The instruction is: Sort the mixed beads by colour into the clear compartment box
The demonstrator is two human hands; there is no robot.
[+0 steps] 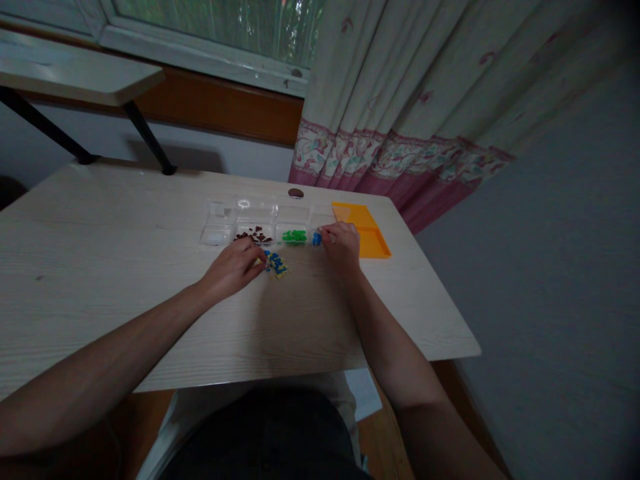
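The step in hand looks like picking from the blue bits in the clear box with the right hand, its fingertips bunched; I cannot tell whether they pinch 1. The left hand, fingers curled, is at the blue-and-yellow block on the table, grip unclear. Next likely calls for a fine pinch. Brown bits and green bits lie in 2 other compartments

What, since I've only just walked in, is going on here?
A person is handling small coloured pieces at a table. The left hand is at the edge of a yellow-and-blue patch, in front of a clear tray. The right hand is beside blue pieces at its right end. Green pieces and brown pieces lie in the tray; an orange tray is on the right. I can't tell what either hand grips.
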